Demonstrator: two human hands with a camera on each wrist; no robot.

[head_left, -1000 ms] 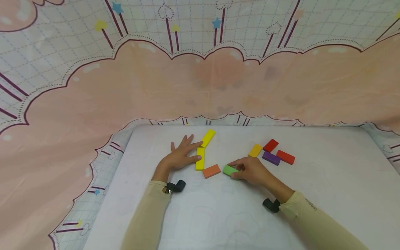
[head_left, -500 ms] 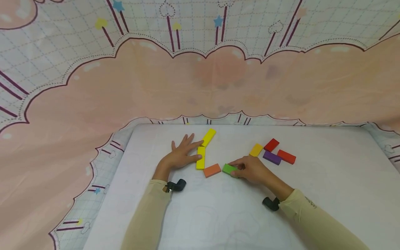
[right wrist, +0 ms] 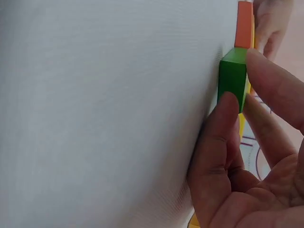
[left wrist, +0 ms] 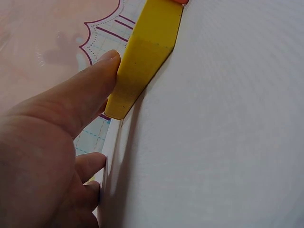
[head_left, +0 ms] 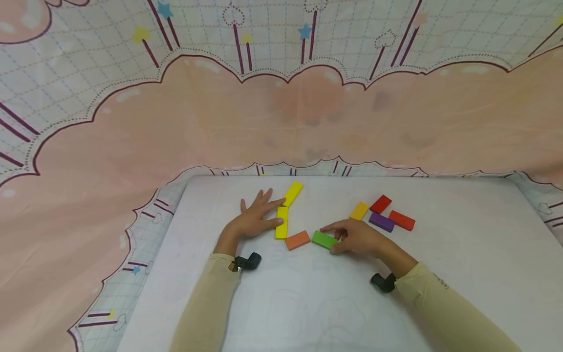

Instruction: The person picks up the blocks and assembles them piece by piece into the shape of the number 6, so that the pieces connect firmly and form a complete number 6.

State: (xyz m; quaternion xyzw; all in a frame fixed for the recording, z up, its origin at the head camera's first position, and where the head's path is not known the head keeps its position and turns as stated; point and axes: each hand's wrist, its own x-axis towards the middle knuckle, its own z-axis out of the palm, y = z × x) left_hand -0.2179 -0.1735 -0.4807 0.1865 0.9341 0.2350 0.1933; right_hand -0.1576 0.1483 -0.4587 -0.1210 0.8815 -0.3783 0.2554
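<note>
My left hand (head_left: 254, 219) lies with fingers spread. Its thumb touches a yellow block (head_left: 282, 230), and the index fingertip is at the near end of a second yellow block (head_left: 293, 193) behind it. In the left wrist view the thumb (left wrist: 80, 95) meets the side of the nearer yellow block (left wrist: 147, 52). An orange block (head_left: 297, 240) lies by that block's near end. To its right is a green block (head_left: 323, 239). My right hand (head_left: 358, 239) holds the green block's right part between thumb and fingers, also visible in the right wrist view (right wrist: 232, 76).
To the right, an amber block (head_left: 359, 211), a purple block (head_left: 381, 222) and two red blocks, one behind (head_left: 380, 204) and one farther right (head_left: 402, 220), lie together on the white tabletop (head_left: 281, 303). A patterned cloth (head_left: 264, 122) hangs behind the table.
My right thumb and hand have shifted slightly right along the green block, exposing more of it. The left hand and the other blocks have stayed in place.
</note>
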